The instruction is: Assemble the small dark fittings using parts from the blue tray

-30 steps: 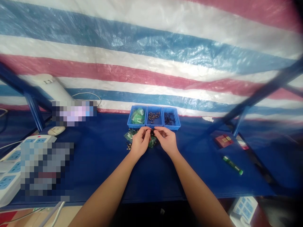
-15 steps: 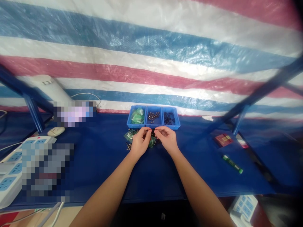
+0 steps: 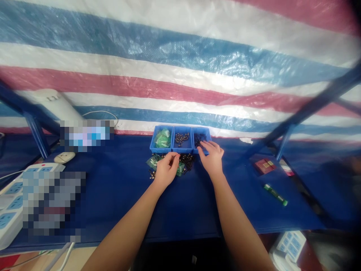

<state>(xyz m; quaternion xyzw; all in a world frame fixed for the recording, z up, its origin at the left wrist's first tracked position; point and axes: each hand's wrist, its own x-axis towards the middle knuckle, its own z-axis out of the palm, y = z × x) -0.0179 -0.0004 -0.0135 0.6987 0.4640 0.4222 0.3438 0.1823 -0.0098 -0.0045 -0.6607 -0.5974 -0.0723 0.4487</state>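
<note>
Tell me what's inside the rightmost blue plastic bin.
The rightmost blue plastic bin holds small, dark, slender pieces. The right hand covers its near right corner, so whatever lies beneath can't be seen.

We have open bench (image 3: 113, 195) between the left forearm and the blurred item (image 3: 58, 203), and more between the right forearm and the green packet (image 3: 275, 195). A strip also lies free between the two forearms, short of the pile (image 3: 188, 162). From above, we can enter the left and middle bins (image 3: 182, 150); the right hand (image 3: 211, 160) crosses the right bin's front rim and blocks part of that opening. The left hand (image 3: 166, 167) and pile obstruct a low approach. Behind the bins, the striped sheet (image 3: 180, 94) closes us off; the power strip (image 3: 53, 168) and slanted bars (image 3: 299, 116) hem the sides.
</note>
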